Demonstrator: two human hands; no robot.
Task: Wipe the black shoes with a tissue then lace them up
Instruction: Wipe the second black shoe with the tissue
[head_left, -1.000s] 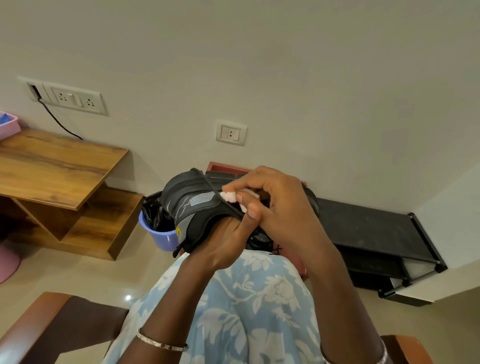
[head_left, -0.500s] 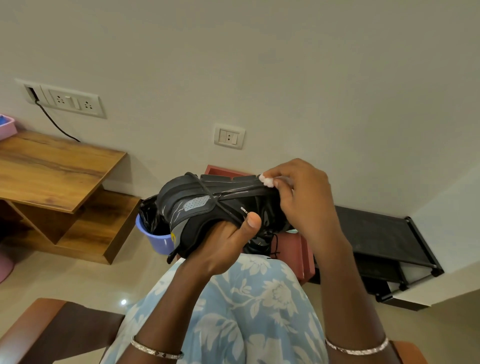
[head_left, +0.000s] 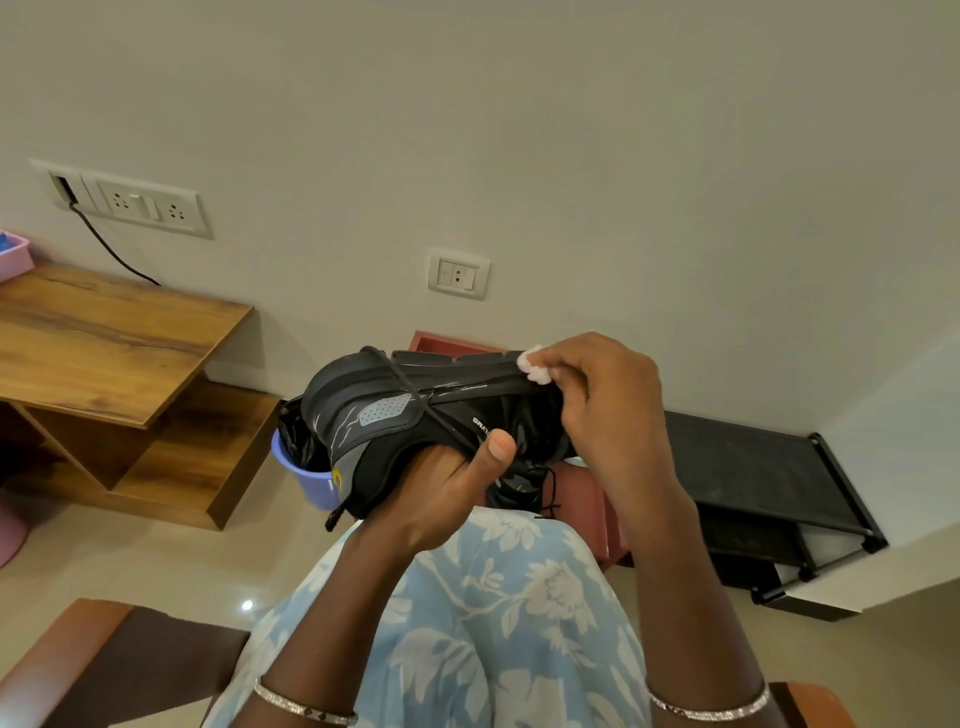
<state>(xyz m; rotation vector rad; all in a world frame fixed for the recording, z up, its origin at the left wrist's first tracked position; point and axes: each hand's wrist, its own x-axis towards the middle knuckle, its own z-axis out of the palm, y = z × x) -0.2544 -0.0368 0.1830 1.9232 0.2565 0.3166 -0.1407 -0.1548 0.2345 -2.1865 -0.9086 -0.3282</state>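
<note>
The right hand (head_left: 602, 410), fingers (head_left: 558, 361) pinching the tissue (head_left: 532, 365), had swept rightward along the black shoe (head_left: 405, 410) gripped by the left hand (head_left: 441, 488); wiping seemingly continued, lacing unstarted.

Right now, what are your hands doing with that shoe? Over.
Status: left grip holds black shoe from underneath, thumb over its side; right grip pinches tissue against the sole edge; loose lace crosses the shoe's side.

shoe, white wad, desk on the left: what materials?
The shoe: black upper, matte, probably synthetic, with a grey perforated patch; the ridged sole looks like rubber. The white wad, pinched by the right hand: soft crumpled paper tissue, judging by its lumpy, fluffy edge. The desk: wood-grain top, satin sheen; solid wood or laminate, cannot tell.
</note>
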